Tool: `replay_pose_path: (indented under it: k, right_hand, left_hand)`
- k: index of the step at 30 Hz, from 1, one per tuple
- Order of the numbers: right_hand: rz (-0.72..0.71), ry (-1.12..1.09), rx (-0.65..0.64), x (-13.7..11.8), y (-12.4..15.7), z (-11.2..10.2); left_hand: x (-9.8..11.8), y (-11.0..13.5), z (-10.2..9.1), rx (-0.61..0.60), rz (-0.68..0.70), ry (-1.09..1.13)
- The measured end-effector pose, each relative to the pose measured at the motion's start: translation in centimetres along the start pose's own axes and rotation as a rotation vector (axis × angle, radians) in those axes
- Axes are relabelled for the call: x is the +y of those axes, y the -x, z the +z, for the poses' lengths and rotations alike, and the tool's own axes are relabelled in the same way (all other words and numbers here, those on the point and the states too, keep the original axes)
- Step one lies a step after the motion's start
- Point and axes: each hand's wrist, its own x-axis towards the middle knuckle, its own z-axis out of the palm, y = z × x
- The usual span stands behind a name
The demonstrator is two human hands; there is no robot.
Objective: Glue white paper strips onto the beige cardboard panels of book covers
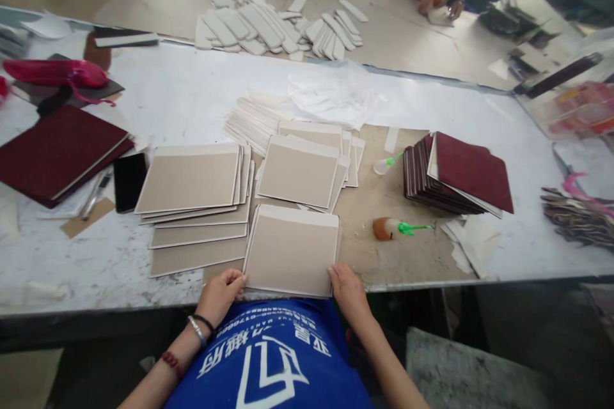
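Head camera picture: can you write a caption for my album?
Left hand and right hand hold a tan board by stacked boards on the table.

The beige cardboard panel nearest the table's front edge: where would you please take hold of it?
Probably grip the near corners of the beige cardboard panel, coming from the table's front edge: it lies flat with that edge reaching the rim, letting a grip close around it. The left hand and right hand rest there.

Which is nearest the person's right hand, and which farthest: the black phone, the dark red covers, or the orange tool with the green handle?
1. Orange tool, just up and right of the right hand gripping the grey board.
2. Dark red covers, farther to the right.
3. Black phone, far off on the left.
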Motion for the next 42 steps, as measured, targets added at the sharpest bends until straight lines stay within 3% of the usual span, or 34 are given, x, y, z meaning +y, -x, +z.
replay_pose_path:
  k: [10,26,42]
  right_hand:
    - [0.034,0.083,-0.059,0.1,-0.7,0.6]
    - [-0.026,0.172,-0.016,0.7,-0.6,1.5]
    - [0.037,0.258,-0.013,-0.4,-0.3,1.1]
  left_hand:
    - [0.3,0.1,0.2,0.03,-0.005,-0.019]
    - [-0.1,0.3,0.6,0.003,0.0,-0.079]
    - [-0.1,0.1,0.8,0.014,-0.054,-0.22]
